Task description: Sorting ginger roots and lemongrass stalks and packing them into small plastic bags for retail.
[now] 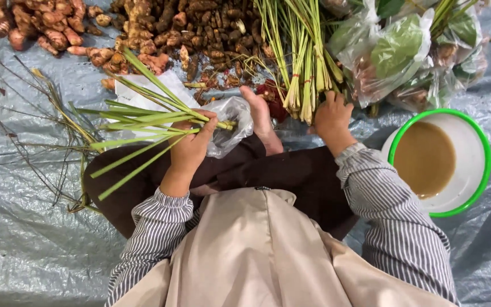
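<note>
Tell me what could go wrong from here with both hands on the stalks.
The left hand grips a loose bunch of stalks over a thin plastic bag; some could slip or tear it. The right hand reaches into the stalk pile near the bowl of brown liquid, which its sleeve might tip.

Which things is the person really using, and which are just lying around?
In use:
- left hand closed on a bunch of lemongrass stalks
- clear plastic bag at the bunch's end
- right hand reaching into the lemongrass pile

Just lying about:
- heap of brown roots
- bagged green leaves
- green-rimmed bowl of brown liquid
- dry trimmings on the grey tarp
</note>
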